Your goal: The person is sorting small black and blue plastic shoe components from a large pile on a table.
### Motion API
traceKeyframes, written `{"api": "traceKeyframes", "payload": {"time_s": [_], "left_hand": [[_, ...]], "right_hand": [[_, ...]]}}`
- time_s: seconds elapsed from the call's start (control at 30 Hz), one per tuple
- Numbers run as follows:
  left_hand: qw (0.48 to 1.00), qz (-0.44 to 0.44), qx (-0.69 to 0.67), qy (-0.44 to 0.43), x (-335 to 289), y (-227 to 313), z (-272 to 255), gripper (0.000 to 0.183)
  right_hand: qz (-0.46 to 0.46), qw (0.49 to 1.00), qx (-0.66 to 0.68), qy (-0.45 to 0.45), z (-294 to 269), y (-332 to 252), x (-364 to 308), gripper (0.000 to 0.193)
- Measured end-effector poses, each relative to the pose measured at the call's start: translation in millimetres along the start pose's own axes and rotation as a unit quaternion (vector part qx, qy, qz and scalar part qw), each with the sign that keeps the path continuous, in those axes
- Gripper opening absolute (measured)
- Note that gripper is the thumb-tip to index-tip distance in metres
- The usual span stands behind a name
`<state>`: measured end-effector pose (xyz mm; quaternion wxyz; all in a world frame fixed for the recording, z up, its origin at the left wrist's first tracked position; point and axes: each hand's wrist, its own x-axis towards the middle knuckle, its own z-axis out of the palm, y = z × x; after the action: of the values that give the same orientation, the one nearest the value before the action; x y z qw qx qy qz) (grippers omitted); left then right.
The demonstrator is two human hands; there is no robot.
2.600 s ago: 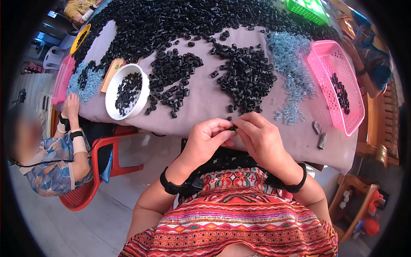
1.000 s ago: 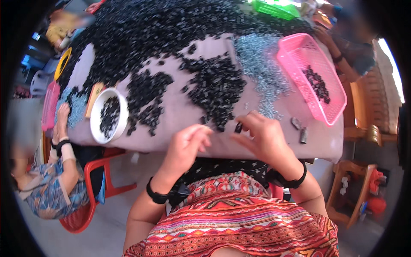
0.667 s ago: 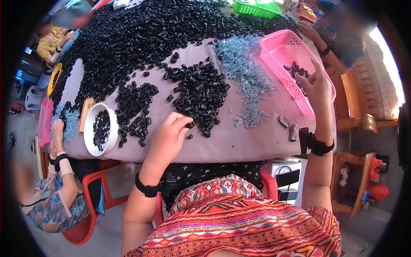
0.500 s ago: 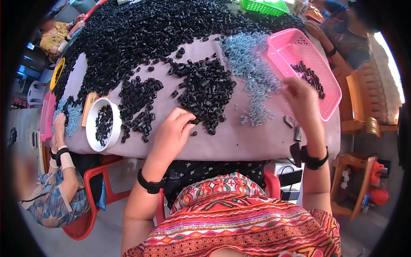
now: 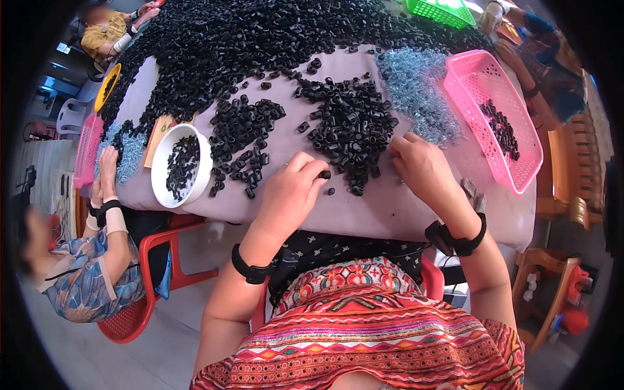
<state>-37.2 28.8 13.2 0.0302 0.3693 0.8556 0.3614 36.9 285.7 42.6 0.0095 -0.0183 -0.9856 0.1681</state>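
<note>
A short black plastic cap (image 5: pixel 324 174) is pinched between the thumb and fingers of my left hand (image 5: pixel 290 192), just in front of a pile of similar black pieces (image 5: pixel 351 127). At the right edge of that pile, my right hand (image 5: pixel 422 166) has its fingers drawn together, and I cannot make out what is in them. Behind the right hand lies a spread of small silvery coil springs (image 5: pixel 419 91). One loose black piece (image 5: pixel 331 192) rests on the cloth between my hands.
A pink basket (image 5: pixel 533 162) with black pieces stands at the right. A white bowl (image 5: pixel 203 156) and a smaller black pile (image 5: pixel 244 130) are at the left. A large black heap (image 5: pixel 260 45) covers the table's far part, near a green basket (image 5: pixel 448 14). Co-workers sit around the table.
My right hand has moved left and nearer, from beside the pink basket and springs to the edge of the black pile. My left hand still pinches the cap. The view has shifted slightly.
</note>
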Motion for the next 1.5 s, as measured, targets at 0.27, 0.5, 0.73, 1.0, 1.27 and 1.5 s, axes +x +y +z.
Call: {"api": "traceKeyframes", "payload": {"time_s": [0.27, 0.5, 0.73, 1.0, 1.27, 1.5], "left_hand": [[0.994, -0.055, -0.085, -0.028, -8, 4, -7, 0.016], [0.992, -0.015, -0.128, -0.006, -13, 17, -1, 0.021], [0.967, -0.071, -0.236, -0.057, -16, 34, -5, 0.023], [0.882, -0.133, -0.453, -0.001, -24, 21, 8, 0.019], [0.854, -0.200, -0.479, -0.038, -30, 29, 2, 0.017], [0.878, -0.209, -0.422, -0.092, -43, 25, 4, 0.019]], "right_hand": [[-0.012, 0.978, 0.204, 0.049, -13, -18, -15, 0.010], [-0.028, 0.936, 0.350, 0.030, -3, -50, -29, 0.012], [-0.060, 0.925, 0.371, 0.058, 7, -53, -31, 0.012], [-0.005, 0.904, 0.427, 0.022, 13, -57, -37, 0.011], [0.012, 0.892, 0.451, 0.013, 17, -65, -33, 0.011], [-0.025, 0.910, 0.413, -0.022, 16, -67, -33, 0.015]]}}
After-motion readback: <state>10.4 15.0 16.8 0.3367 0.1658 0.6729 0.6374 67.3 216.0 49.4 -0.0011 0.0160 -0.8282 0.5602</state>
